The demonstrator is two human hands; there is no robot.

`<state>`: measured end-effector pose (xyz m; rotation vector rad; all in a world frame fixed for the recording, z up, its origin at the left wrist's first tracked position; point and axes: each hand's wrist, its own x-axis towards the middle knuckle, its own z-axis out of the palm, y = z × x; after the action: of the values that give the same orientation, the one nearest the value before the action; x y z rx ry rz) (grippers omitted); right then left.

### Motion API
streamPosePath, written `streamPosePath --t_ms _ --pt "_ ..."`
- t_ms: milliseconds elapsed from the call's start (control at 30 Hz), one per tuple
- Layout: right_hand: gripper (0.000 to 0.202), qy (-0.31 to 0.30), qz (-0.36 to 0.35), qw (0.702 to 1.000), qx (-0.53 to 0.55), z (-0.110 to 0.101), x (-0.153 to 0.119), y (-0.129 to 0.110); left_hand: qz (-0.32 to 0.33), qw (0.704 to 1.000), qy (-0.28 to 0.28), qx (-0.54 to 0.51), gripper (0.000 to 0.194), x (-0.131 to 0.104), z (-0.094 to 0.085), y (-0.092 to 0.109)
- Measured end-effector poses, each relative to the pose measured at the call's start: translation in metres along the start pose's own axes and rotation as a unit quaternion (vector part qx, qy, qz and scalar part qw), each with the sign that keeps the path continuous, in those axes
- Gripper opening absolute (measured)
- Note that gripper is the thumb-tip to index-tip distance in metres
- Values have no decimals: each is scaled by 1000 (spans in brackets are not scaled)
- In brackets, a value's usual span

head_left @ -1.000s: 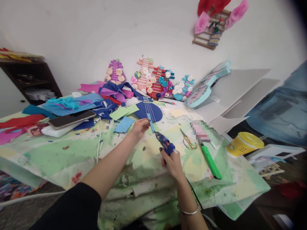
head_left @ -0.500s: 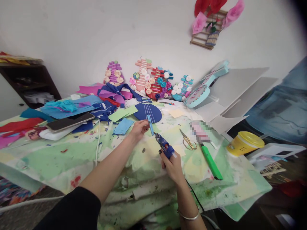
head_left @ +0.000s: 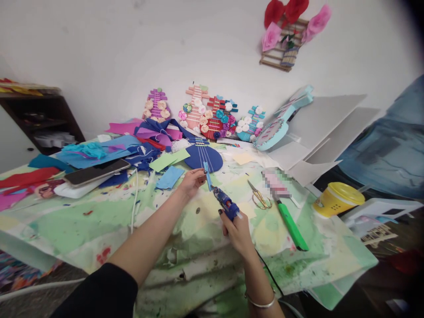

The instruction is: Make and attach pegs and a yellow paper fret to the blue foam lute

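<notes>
My left hand [head_left: 194,182] pinches a narrow light blue strip [head_left: 208,176] by its side, holding it upright over the table. In my right hand [head_left: 236,229] is a blue hot glue gun [head_left: 226,201], its nozzle at the lower end of the strip; whether the two touch I cannot tell. Just beyond the strip lies a dark blue lute-shaped piece [head_left: 205,157] with white strings running down it. A light blue fabric piece [head_left: 170,177] and light green pieces [head_left: 168,159] rest left of it.
Gold-handled scissors [head_left: 260,196] and a green utility knife [head_left: 291,225] lie to the right, near a yellow tub [head_left: 342,198]. A phone [head_left: 97,171] and a white cable [head_left: 134,198] are at left. Several decorated lutes [head_left: 195,108] lean against the wall.
The glue gun's nozzle has moved slightly along the strip's lower end. The view has shifted a little; both hands keep their holds.
</notes>
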<state>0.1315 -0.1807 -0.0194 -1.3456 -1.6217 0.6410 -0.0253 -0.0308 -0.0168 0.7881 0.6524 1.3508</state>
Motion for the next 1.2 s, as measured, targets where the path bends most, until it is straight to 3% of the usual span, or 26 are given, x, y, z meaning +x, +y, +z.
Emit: streamPosePath --t_ms 1200 --pt "33 -9 -15 1000 8 0 -1 3 -10 1000 8 -23 20 -1 1 3"
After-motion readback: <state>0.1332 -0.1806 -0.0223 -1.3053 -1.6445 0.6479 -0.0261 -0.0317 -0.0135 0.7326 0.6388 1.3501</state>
